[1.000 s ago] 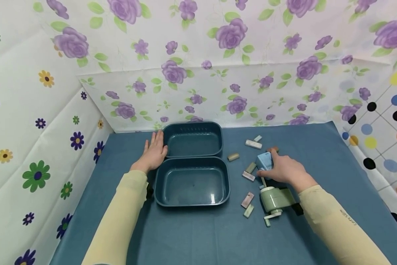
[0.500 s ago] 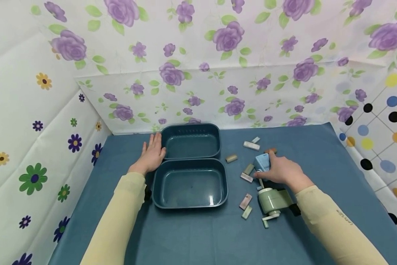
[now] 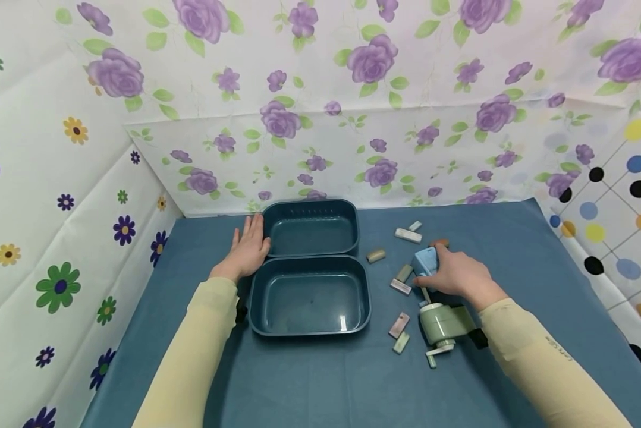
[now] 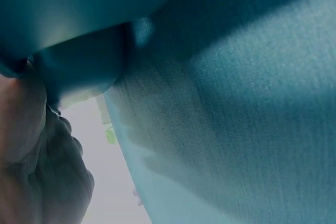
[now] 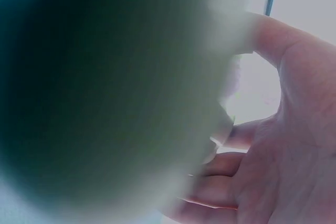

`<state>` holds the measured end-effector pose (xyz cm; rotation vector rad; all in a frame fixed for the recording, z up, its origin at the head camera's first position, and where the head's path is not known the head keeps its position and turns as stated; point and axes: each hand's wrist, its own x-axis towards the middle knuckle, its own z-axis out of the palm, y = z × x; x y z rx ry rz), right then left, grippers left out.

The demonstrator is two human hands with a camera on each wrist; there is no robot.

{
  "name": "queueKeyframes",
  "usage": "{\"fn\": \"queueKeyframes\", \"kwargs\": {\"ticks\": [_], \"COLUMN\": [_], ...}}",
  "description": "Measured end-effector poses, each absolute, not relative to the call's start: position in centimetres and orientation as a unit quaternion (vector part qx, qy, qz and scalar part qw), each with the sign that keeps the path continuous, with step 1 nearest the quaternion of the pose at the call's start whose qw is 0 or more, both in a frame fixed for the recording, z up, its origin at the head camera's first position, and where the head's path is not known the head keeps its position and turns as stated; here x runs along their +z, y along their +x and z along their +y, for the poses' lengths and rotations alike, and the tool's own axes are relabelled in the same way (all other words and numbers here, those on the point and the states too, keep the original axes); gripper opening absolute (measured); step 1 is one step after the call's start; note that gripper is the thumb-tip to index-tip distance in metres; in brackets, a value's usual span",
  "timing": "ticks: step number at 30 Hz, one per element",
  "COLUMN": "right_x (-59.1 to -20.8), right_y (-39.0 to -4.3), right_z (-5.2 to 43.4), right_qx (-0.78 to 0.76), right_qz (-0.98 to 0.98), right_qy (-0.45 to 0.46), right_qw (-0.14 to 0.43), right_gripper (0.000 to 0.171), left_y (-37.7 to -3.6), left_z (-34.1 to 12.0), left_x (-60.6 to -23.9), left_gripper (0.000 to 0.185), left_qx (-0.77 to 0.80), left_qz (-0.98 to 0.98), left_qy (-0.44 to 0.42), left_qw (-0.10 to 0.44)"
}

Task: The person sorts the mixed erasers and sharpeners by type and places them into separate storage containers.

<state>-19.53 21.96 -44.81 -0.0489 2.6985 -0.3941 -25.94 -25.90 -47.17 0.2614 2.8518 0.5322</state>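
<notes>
From the head view, two dark teal plastic tubs [image 3: 310, 294] sit one behind the other on the blue cloth bench [image 3: 320, 380]. The left hand [image 3: 248, 249] lies flat with straight fingers beside the far tub [image 3: 311, 229]. Right of the tubs, the right hand [image 3: 454, 274] curls round a light blue block [image 3: 425, 261]. About seven small blocks lie around it. A round green sharpener [image 3: 442, 324] sits near. Flowery sheets make the walls.

The left wrist view shows smooth tub [image 4: 79, 72] and woven cloth.

The right wrist view is blurry, fingers [image 5: 231, 163] bent.
</notes>
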Motion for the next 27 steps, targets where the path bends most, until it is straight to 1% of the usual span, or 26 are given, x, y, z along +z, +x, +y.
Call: {"fn": "queueKeyframes", "kwargs": {"ticks": [10, 22, 25, 27], "right_x": [-44.9, -44.5, -44.5, -44.4], "right_y": [-19.8, -19.9, -20.0, -20.1], "right_z": [22.6, 23.5, 23.7, 23.8], "right_qx": [-0.164, -0.201, -0.206, -0.206], "right_qz": [0.966, 0.956, 0.955, 0.956], "right_qy": [-0.016, -0.025, -0.026, -0.024], "right_qw": [0.2, 0.214, 0.211, 0.208], "right_gripper": [0.114, 0.114, 0.115, 0.118], "left_y": [-25.9, -25.8, -25.9, -26.0], "left_z": [-26.0, -26.0, -26.0, -26.0], "left_x": [-47.3, -47.5, -47.4, -47.4], "left_gripper": [0.069, 0.069, 0.069, 0.069], "left_qx": [0.184, 0.189, 0.189, 0.189], "left_qz": [0.972, 0.971, 0.971, 0.971], "left_qy": [0.093, 0.094, 0.095, 0.096], "left_qw": [0.113, 0.114, 0.113, 0.113]}}
